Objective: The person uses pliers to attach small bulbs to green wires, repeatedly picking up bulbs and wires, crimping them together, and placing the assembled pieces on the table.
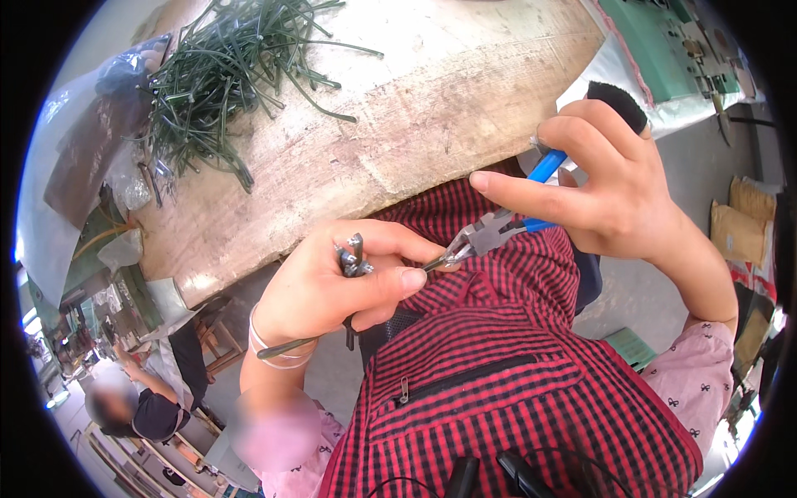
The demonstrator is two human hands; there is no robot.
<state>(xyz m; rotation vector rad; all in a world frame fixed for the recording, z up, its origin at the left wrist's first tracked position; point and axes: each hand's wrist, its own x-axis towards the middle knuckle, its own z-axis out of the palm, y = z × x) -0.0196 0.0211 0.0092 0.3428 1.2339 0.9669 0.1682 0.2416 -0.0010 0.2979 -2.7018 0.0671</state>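
Note:
My right hand (610, 187) is wrapped round pliers (488, 234) with blue handles; a black cover sits on one of its fingers. The steel jaws reach left to the fingertips of my left hand (320, 286) and meet the end of a thin dark strand there. That strand is pinched between thumb and forefinger. Several more dark cords with shiny metal ends (354, 259) stick out of the same fist, and one cord trails past the wrist. Both hands are above my lap, by the table's near edge.
A tangled heap of dark green cords (224, 83) lies on the worn wooden table (415, 124). Clear plastic bags (108, 141) hang at its left side. A green machine (664, 50) stands at upper right, and brown packages (743, 228) at right. Another person (141, 402) sits at lower left.

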